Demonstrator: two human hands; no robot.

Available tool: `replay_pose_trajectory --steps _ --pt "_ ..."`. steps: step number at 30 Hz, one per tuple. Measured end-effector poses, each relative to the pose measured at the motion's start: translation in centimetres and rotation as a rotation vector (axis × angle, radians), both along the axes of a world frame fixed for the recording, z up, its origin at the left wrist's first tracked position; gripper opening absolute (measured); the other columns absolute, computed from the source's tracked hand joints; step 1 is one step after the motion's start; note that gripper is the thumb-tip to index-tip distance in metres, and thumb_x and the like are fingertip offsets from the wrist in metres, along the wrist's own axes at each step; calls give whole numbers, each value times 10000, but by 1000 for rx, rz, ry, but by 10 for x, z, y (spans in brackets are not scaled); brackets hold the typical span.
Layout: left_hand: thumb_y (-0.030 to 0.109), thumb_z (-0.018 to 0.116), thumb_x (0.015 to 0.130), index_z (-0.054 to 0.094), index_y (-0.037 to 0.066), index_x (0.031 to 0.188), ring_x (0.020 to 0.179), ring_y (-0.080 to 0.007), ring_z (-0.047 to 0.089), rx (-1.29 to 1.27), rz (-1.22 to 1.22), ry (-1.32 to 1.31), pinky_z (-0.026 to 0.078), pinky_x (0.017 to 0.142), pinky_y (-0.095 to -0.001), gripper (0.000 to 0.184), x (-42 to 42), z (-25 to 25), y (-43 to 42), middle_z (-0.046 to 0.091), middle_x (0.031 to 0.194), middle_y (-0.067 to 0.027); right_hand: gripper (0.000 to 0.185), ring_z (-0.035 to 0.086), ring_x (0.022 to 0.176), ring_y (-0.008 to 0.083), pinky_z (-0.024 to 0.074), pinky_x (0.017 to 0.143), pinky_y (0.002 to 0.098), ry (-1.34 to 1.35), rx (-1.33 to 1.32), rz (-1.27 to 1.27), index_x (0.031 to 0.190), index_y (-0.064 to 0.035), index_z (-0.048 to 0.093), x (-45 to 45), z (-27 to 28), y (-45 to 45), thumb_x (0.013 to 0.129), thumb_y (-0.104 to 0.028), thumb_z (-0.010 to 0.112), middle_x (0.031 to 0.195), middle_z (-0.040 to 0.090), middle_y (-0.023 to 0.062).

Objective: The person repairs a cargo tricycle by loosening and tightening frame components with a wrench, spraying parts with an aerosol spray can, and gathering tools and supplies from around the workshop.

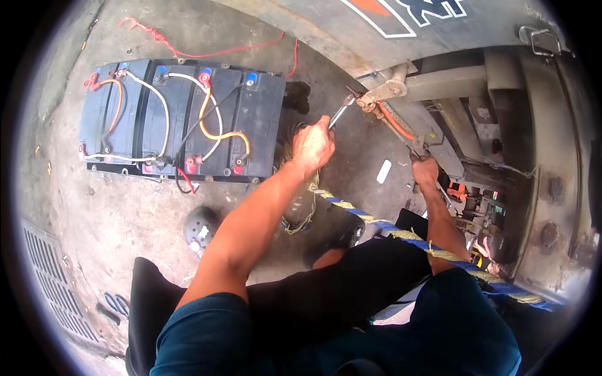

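Observation:
My left hand (313,147) is closed around the handle of a wrench (339,115). The wrench's far end meets the rusty pivot joint (370,101) of a metal linkage. From that joint a coil spring (395,119) slants down to the right, with an orange-red strip (396,123) along it. At the spring's lower end my right hand (425,172) has its fingers curled in a grip; what lies inside them is hidden. A blue and yellow rope (370,218) runs slantwise across, in front of my right forearm.
Left of my hands stands a bank of dark batteries (213,135) joined by cables. A red wire (226,51) lies behind it on the concrete. A grey round object (200,227) sits nearer me. The machine's metal body (326,25) overhangs the right side, and a floor grate (59,282) is far left.

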State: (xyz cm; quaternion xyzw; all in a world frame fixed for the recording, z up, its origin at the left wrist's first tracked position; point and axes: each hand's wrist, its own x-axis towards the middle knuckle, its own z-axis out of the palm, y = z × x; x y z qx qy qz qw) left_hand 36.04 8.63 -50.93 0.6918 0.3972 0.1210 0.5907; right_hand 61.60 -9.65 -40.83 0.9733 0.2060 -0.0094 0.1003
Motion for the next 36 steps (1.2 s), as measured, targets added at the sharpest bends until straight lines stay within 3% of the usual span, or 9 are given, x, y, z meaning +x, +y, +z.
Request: replay_pose_trajectory --steps 7,16,19,25,28,36 --pt "201 466 910 530 76 934 882 -442 602 41 -6 36 466 759 -512 143 5 -1 5 650 862 -221 456 648 932 375 473 828 412 53 -8 -24 919 -7 712 10 -2 -4 803 -442 640 905 674 251" --pt "148 428 912 593 92 1033 1080 -351 562 69 110 63 453 892 -437 213 34 -22 10 628 1086 -162 452 643 921 386 476 820 412 42 -29 -25 919 -19 710 8 -2 -2 809 -449 628 902 673 249" --pt "102 506 829 578 80 988 1019 -371 568 237 195 55 466 848 -446 176 44 -31 10 617 1032 -163 449 650 894 380 478 801 410 25 -40 12 903 -9 709 11 -4 -4 809 -442 633 884 674 248" --pt "60 524 789 584 79 1010 1066 -338 556 344 184 62 455 890 -440 230 59 -29 29 608 1062 -152 448 658 856 366 478 773 405 37 -26 44 860 8 706 18 -8 -7 810 -432 642 851 676 240" --pt "51 523 789 588 73 1060 1118 -327 540 353 162 55 438 941 -420 280 64 -25 39 607 1105 -150 348 613 985 422 477 854 455 67 -49 -26 932 -45 712 10 -2 0 794 -343 596 982 654 242" --pt "46 527 788 567 56 1199 1210 -327 500 463 74 44 394 1020 -397 413 72 -26 53 573 1247 -163 330 602 998 436 474 857 458 93 -44 -12 911 -2 701 12 -2 -1 766 -273 581 977 640 278"
